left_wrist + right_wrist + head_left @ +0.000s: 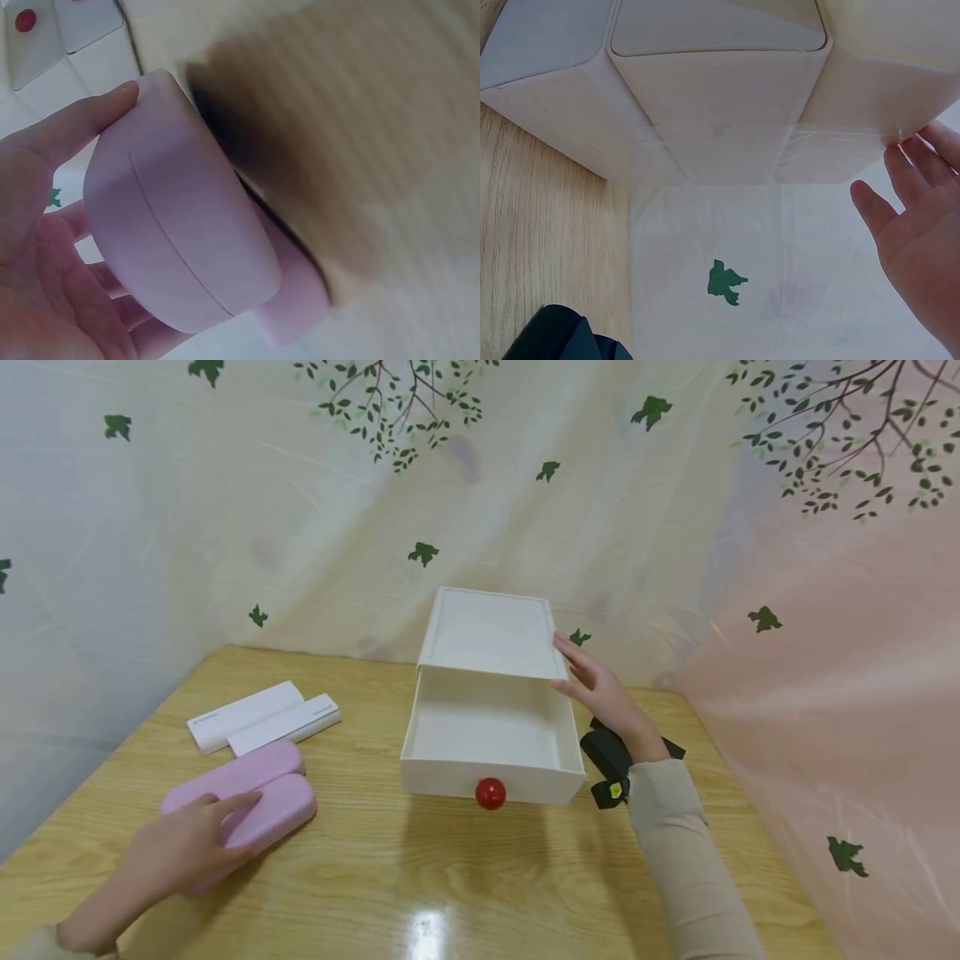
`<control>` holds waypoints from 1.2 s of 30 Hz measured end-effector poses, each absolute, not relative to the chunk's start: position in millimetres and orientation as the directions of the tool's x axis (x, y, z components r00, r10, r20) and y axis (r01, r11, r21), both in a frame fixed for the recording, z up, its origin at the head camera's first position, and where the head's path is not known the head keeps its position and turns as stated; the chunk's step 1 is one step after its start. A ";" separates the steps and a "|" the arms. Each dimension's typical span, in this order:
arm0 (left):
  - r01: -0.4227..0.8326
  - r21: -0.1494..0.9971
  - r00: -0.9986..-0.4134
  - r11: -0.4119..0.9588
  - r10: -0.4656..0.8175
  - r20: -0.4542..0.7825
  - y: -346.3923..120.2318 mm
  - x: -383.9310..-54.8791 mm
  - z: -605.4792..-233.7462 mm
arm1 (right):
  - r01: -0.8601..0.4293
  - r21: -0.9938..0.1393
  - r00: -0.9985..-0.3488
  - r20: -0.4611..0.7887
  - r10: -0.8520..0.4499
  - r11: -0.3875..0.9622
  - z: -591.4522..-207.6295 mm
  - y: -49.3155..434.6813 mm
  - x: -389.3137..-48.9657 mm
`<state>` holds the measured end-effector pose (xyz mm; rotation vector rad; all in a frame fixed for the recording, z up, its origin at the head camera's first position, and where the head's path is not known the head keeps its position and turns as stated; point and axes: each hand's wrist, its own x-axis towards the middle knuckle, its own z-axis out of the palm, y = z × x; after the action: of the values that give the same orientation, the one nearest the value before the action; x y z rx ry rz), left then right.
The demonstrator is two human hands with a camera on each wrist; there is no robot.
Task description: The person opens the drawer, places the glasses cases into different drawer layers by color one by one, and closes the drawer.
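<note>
Two long pink rounded cases, like glasses cases, lie side by side on the left of the table in the head view. My left hand [183, 847] grips the nearer pink case [176, 202], thumb at one end and fingers round its far side; a seam runs along it. Behind it shows the other pink case [236, 774]. A white drawer box [487, 631] stands mid-table. Its top drawer [442, 779], with a red round knob [491, 793], is pulled out. My right hand [603, 693] rests against the box's right side, fingers extended.
Two slim white boxes [243, 714] lie at the back left, overlapping. A black folded item [607, 752] with a yellow mark sits right of the drawer box, partly behind my right wrist. Lower drawers [716, 26] of the box are closed. A leaf-printed curtain [337, 527] hangs behind the table.
</note>
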<state>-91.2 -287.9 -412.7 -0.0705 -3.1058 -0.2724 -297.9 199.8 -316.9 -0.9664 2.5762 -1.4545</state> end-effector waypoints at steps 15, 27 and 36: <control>0.126 0.178 -0.986 0.976 0.104 0.131 -279.4 -108.7 -372.5 | -0.514 -0.763 -0.804 0.267 -0.532 0.393 -314.1 200.8 -295.4; 0.187 0.121 -0.973 0.975 0.167 0.161 -262.8 -120.5 -333.4 | -0.520 -0.756 -0.801 0.271 -0.534 0.398 -313.0 201.3 -296.3; 0.180 0.144 -0.974 0.973 0.156 0.165 -251.0 -125.5 -307.9 | -0.518 -0.748 -0.805 0.263 -0.532 0.414 -313.4 201.9 -296.2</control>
<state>-125.5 -251.0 -307.9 -0.2539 -2.9682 -0.2373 -296.2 201.9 -313.4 -0.9760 2.6287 -1.3823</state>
